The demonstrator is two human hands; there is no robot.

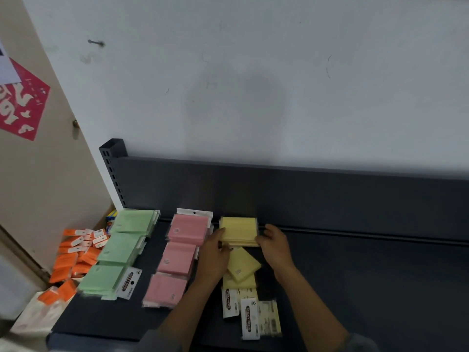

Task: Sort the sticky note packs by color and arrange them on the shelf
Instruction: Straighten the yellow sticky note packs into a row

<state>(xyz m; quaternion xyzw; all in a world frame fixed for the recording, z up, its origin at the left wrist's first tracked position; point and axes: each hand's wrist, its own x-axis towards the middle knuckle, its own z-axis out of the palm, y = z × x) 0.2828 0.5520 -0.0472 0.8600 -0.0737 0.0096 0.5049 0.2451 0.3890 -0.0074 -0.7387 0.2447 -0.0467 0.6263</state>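
Both hands, left hand (214,246) and right hand (275,240), grip the far yellow stack (238,231) by its sides; light, slippery packs, likely to slide.

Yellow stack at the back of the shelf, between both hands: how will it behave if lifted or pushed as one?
The yellow stack is separate wrapped packs, so it probably shears and fans out unless squeezed from both sides. The glossy sleeves look slippery. Each pack looks flat and fairly stiff, likely light; the left hand and right hand already flank it.
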